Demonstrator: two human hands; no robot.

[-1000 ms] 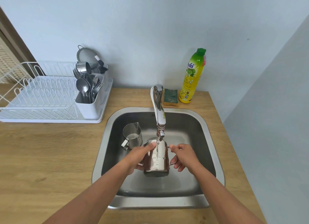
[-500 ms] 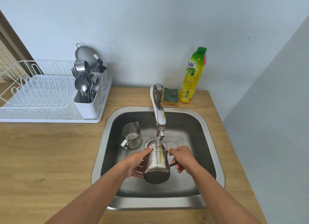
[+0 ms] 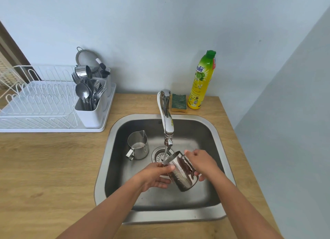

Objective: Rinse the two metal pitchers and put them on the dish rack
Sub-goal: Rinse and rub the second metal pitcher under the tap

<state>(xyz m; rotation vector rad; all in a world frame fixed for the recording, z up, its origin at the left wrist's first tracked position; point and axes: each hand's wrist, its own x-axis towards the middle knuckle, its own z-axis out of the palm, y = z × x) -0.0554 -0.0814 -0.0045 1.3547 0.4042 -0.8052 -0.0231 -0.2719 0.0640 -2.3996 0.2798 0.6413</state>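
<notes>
Around the sink [image 3: 205, 131] it's all one wooden countertop [image 3: 44, 167], easily the biggest thing here. The sink itself is a stainless steel basin set into the wood.

Left of the sink sits a white wire dish rack [image 3: 35, 103] on its tray. A cutlery caddy [image 3: 89, 115] stuffed with spoons and forks is at the end nearest the sink. Behind the sink's right corner, a yellow dish soap bottle [image 3: 202, 81] with a green cap stands upright by the wall.

The faucet [image 3: 167, 117] comes up from the sink's back edge and reaches out over the basin, with a thin stream running.

Both hands are over the front half of the sink, sharing one metal pitcher. The left hand [image 3: 155, 176] has fingers and thumb wrapped round the body near the rim, and the right hand [image 3: 200, 162] is curled round the handle side. This tilted pitcher [image 3: 180, 174] is held clear of the sink floor, mouth leaning up and left, and the stream lands right at its rim.

The second pitcher [image 3: 138, 146] stands upright on the sink floor in the left part, apart from the held one and with nobody touching it.

A green-topped sponge [image 3: 178, 103] lies on the sink's back edge, between the faucet and the bottle. The drain [image 3: 159, 155] is mid-sink, just behind the tilted pitcher.
</notes>
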